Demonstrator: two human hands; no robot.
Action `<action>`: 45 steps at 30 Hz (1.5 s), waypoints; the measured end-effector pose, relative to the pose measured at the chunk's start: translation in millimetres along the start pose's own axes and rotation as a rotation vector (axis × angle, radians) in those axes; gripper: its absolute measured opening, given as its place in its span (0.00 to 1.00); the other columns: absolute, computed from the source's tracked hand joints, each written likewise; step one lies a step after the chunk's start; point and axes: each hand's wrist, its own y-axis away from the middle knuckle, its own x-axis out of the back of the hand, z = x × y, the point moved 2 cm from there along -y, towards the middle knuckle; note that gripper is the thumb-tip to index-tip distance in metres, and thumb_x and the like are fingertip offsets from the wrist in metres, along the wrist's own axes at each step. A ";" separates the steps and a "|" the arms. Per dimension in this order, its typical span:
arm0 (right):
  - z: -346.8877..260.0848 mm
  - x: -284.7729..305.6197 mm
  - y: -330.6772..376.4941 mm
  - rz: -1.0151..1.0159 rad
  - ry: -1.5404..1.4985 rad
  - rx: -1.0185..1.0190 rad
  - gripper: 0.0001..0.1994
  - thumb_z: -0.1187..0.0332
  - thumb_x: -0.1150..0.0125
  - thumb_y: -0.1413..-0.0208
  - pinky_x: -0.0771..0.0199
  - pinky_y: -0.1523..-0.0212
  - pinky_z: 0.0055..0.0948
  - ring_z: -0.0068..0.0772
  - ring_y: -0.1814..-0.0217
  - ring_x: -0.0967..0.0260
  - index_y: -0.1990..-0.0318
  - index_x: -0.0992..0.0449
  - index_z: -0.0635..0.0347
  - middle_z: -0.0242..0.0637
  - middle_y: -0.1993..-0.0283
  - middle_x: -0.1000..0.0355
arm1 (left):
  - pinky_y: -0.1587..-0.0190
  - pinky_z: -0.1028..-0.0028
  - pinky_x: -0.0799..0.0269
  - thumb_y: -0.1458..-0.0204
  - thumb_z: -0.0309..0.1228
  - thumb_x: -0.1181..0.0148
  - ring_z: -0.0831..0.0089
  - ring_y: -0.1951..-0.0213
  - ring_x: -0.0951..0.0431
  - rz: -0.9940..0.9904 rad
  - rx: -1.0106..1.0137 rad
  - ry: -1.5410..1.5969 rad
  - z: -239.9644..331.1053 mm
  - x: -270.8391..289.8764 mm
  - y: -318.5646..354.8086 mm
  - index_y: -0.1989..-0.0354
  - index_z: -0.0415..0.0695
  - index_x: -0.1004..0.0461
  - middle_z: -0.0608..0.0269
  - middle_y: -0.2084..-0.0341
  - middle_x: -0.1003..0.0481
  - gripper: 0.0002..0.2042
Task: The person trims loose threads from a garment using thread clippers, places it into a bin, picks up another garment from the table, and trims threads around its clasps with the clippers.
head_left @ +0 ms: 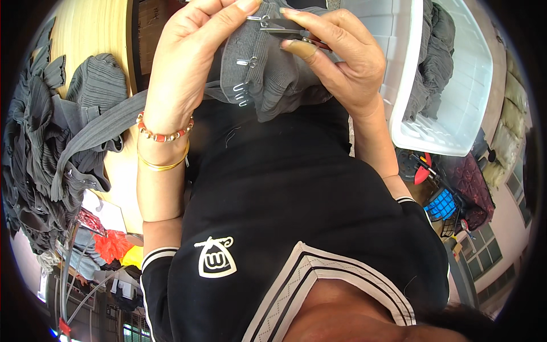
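Note:
My left hand (pixel 196 40) pinches the upper edge of a dark grey ribbed knit garment (pixel 279 77) between thumb and fingers. Along its folded band sit several small silvery wire hooks (pixel 246 61); loose-looking wire loops show lower on the same band. In my right hand (pixel 353 65) is a pair of small dark thread snips (pixel 283 26), held between fingers and a thumb wrapped in tan tape. The tips of the snips point left and touch or nearly touch the topmost hook beside my left thumb. A grey strap (pixel 94 131) trails from the garment toward the left.
Dark grey knit garments (pixel 40 137) lie heaped on a pale wooden table (pixel 85 28) at left. To the right stands a white plastic bin (pixel 399 68) with more grey fabric (pixel 439 57) inside. Beyond it is a wire basket with a blue item (pixel 440 205).

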 end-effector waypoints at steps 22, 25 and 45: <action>-2.5 -1.4 -7.7 0.004 -0.514 -0.557 0.14 0.69 0.36 0.40 0.43 0.72 0.15 0.10 0.70 0.41 0.49 0.22 0.64 0.20 0.67 0.31 | 0.64 0.84 0.32 0.39 0.25 0.44 0.86 0.68 0.28 0.135 0.059 0.063 6.4 -20.4 -0.1 0.61 0.38 0.26 0.70 0.69 0.25 0.03; 17.7 -16.7 -3.2 -0.094 -0.780 -0.724 0.08 0.70 0.37 0.40 0.38 0.70 0.14 0.11 0.70 0.37 0.57 0.21 0.65 0.21 0.69 0.29 | 0.64 0.86 0.34 0.37 0.27 0.45 0.90 0.69 0.31 0.027 0.056 -0.039 -4.5 -14.0 -1.9 0.60 0.40 0.26 0.76 0.70 0.27 0.05; 18.0 -22.7 8.3 0.103 -1.088 -0.895 0.06 0.68 0.35 0.43 0.53 0.81 0.12 0.05 0.80 0.46 0.63 0.21 0.61 0.17 0.76 0.33 | 0.65 0.82 0.28 0.54 0.24 0.29 0.80 0.66 0.23 0.335 -0.499 -0.735 -13.2 -37.0 20.2 0.60 0.42 0.18 0.62 0.59 0.21 0.11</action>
